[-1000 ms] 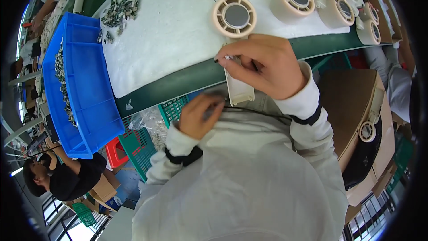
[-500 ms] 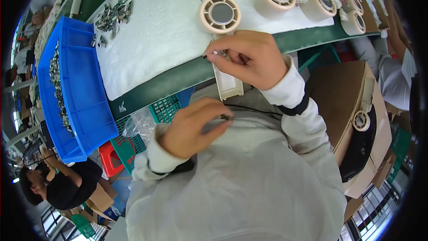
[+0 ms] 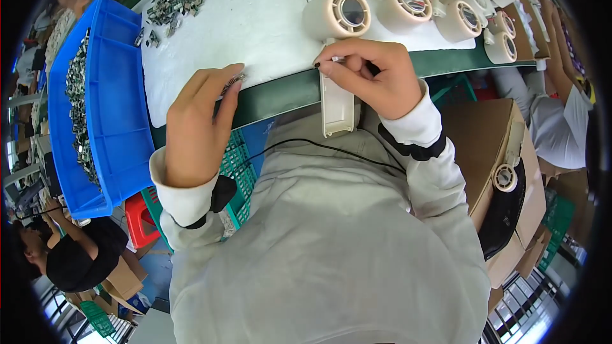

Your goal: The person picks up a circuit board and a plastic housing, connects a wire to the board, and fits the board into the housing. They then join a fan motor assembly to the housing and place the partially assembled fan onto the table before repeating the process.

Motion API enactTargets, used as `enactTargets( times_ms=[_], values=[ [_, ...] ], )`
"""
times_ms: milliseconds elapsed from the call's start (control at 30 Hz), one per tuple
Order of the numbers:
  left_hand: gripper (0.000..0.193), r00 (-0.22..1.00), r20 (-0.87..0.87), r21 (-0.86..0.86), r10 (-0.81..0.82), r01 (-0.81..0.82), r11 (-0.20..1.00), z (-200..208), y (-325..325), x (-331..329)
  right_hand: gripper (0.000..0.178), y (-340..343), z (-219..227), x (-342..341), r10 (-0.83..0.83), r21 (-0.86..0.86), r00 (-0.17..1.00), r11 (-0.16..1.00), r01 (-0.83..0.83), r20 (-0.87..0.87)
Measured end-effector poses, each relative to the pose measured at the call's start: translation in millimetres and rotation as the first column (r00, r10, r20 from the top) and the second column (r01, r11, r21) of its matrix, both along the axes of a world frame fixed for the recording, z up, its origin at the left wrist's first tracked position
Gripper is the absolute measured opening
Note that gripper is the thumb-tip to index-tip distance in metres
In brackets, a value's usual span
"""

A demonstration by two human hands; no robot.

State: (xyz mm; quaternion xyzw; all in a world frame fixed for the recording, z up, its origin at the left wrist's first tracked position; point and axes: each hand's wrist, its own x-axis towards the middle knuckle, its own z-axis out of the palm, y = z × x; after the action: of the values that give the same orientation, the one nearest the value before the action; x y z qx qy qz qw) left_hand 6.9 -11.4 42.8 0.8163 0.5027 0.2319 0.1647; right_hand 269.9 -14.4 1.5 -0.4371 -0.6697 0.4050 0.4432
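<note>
My left hand (image 3: 197, 124) is over the front edge of the worktable, pinching a small circuit board (image 3: 233, 83) between thumb and fingertips. My right hand (image 3: 379, 79) is closed in a pinch on a small white connector (image 3: 337, 58); a black tip (image 3: 317, 65) shows at the fingertips. Beneath the right hand lies an open cream trough-shaped handle (image 3: 338, 111), its lower end jutting past the table edge. Just beyond stands a round cream fan head (image 3: 350, 13) with a ringed front; my fingers hide where handle and head meet.
A blue bin (image 3: 124, 108) of small boards stands at the left. Loose circuit boards (image 3: 175, 3) lie on the white sheet (image 3: 255, 19). Several fan heads (image 3: 405, 5) with red and black wires fill the back right. Cardboard box (image 3: 475, 134) at right; co-worker (image 3: 89, 251) at lower left.
My left hand has moved up and left from my lap to the table edge, with the circuit board in its fingers. The right hand keeps its pinch; the view has shifted slightly.
</note>
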Motion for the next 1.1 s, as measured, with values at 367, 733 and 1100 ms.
enactTargets(
  times_ms=[367, 733, 1100],
  values=[
    [0.022, 0.473, 0.858, -0.329, 0.202, 0.201, 0.923, -23, 7, 64, 0.013, -5, 1, -5, -0.076, 0.096, 0.997, 0.992, 0.077, -0.010],
    [0.031, 0.637, 0.770, -0.223, 0.016, 0.246, 0.943, -37, 10, 60, 0.017, -1, -5, -4, -0.113, 0.185, 0.993, 0.976, 0.116, -0.027],
    [0.031, 0.792, 0.596, -0.113, -0.135, 0.248, 0.962, -29, 11, 50, 0.019, 0, -2, 0, -0.085, 0.217, 0.996, 0.973, 0.083, -0.001]
  ],
)
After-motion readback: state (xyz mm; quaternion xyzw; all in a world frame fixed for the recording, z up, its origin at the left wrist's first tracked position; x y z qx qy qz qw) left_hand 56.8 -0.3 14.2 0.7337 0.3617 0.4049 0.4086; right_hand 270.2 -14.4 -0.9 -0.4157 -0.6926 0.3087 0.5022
